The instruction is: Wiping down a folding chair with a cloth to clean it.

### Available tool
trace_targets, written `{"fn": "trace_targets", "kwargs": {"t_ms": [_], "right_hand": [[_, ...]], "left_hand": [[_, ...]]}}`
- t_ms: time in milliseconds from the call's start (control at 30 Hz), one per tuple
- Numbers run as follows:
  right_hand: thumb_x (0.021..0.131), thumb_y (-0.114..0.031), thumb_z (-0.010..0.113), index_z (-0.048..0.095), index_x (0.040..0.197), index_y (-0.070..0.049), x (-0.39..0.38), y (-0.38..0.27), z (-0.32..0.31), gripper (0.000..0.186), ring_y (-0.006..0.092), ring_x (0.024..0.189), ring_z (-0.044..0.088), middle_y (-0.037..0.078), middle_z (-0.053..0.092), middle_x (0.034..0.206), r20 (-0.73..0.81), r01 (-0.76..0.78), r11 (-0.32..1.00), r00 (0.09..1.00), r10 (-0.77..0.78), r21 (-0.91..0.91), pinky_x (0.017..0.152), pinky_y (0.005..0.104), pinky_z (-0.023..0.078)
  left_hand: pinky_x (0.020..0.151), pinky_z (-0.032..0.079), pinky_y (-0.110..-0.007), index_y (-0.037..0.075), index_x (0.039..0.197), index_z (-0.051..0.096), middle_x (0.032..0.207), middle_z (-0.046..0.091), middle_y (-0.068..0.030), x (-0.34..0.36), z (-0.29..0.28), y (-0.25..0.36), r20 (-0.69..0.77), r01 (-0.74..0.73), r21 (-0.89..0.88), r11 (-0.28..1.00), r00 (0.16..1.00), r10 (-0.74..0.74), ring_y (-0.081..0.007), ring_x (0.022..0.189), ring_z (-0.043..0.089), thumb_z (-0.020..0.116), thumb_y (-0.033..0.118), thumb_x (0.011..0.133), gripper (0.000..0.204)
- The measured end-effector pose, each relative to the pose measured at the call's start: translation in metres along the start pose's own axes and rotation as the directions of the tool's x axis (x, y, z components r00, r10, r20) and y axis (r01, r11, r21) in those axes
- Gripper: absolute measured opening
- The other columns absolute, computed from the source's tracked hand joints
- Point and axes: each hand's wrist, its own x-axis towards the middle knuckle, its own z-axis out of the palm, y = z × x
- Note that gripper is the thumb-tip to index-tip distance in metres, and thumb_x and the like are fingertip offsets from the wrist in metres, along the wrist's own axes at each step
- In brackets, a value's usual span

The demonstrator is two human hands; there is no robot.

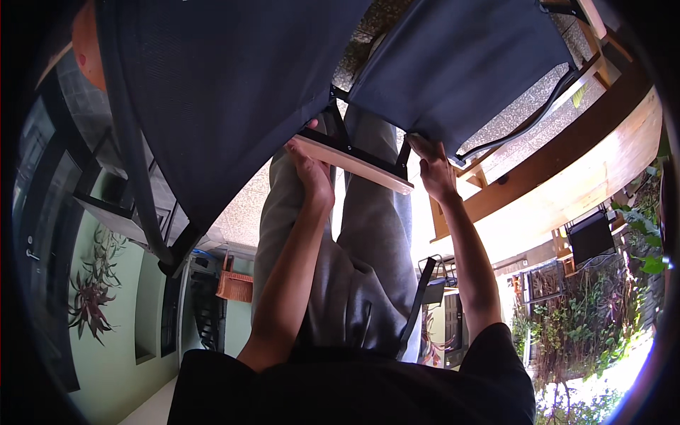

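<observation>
One folding chair [227, 85], dark fabric [460, 71]: left hand [312, 173] curled around wooden armrest [354, 164]; right hand [434, 166] bent at fabric edge, grip unclear. Pinch risk: black brackets [341, 126], if they fold.

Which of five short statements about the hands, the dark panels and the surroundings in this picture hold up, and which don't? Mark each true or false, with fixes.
1. The left hand grasps one end of the pale wooden bar. True.
2. The right hand hangs well away from the dark panels. False: the right hand is at the lower edge of the smaller dark panel.
3. The person wears grey trousers. True.
4. Long sleeves cover both forearms. False: the forearms are bare.
5. Green plants show at the right of the picture. True.
</observation>
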Motion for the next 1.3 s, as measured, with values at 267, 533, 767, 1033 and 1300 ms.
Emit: {"fn": "trace_targets", "kwargs": {"t_ms": [267, 533, 767, 1033, 1300], "right_hand": [[0.093, -0.002, 0.053, 0.070, 0.121, -0.006, -0.022, -0.029, -0.037, 0.032, 0.0238, 0.083, 0.067, 0.014, 0.068, 0.094, 0.174, 0.046, 0.917, 0.977, -0.124, 0.396, 0.077, 0.0373, 0.052], [0.085, 0.005, 0.058, 0.071, 0.119, -0.014, -0.009, -0.092, -0.054, 0.041, 0.0274, 0.087, 0.069, 0.011, 0.068, 0.099, 0.216, 0.241, 0.958, 0.938, -0.271, 0.155, 0.078, 0.0383, 0.056], [0.088, -0.004, 0.060, 0.068, 0.125, -0.015, 0.042, -0.172, -0.021, 0.039, 0.0326, 0.094, 0.067, 0.013, 0.064, 0.106, 0.138, 0.417, 0.886, 0.883, -0.448, 0.204, 0.082, 0.0424, 0.055], [0.089, -0.009, 0.064, 0.069, 0.124, -0.016, 0.053, -0.169, 0.004, 0.036, 0.0317, 0.101, 0.067, 0.011, 0.065, 0.114, 0.067, 0.419, 0.848, 0.884, -0.462, 0.325, 0.088, 0.0412, 0.055], [0.083, 0.001, 0.058, 0.067, 0.128, -0.027, 0.051, -0.125, 0.004, 0.054, 0.0272, 0.111, 0.065, 0.005, 0.065, 0.124, 0.125, 0.369, 0.874, 0.897, -0.425, 0.316, 0.092, 0.0392, 0.055]], "left_hand": [[0.105, 0.042, -0.042, 0.021, 0.152, 0.022, 0.145, 0.043, -0.0056, 0.003, -0.010, -0.005, 0.023, -0.052, -0.019, 0.998, 0.998, 0.052, -0.0228, 0.134, 0.043, 0.037, 0.081, 0.090, 0.088], [0.113, 0.034, -0.044, 0.022, 0.156, 0.017, 0.151, 0.038, -0.0086, 0.003, -0.006, -0.003, -0.033, 0.043, -0.022, 0.999, 0.999, -0.044, -0.0239, 0.139, 0.038, 0.026, 0.072, 0.099, 0.076], [0.119, 0.026, -0.041, 0.020, 0.159, 0.014, 0.160, 0.027, -0.0086, 0.000, 0.004, 0.004, -0.018, 0.103, -0.118, 0.988, 0.994, -0.106, -0.0229, 0.146, 0.030, 0.024, 0.064, 0.103, 0.071], [0.121, 0.024, -0.038, 0.016, 0.159, 0.011, 0.161, 0.025, -0.0086, -0.003, 0.003, 0.005, 0.032, 0.106, -0.159, 0.982, 0.994, -0.102, -0.0215, 0.147, 0.028, 0.025, 0.063, 0.103, 0.074], [0.121, 0.023, -0.038, 0.016, 0.158, 0.014, 0.161, 0.022, -0.0095, -0.006, 0.002, 0.012, -0.078, 0.144, -0.152, 0.978, 0.985, -0.157, -0.0208, 0.148, 0.025, 0.030, 0.059, 0.105, 0.071]]}}
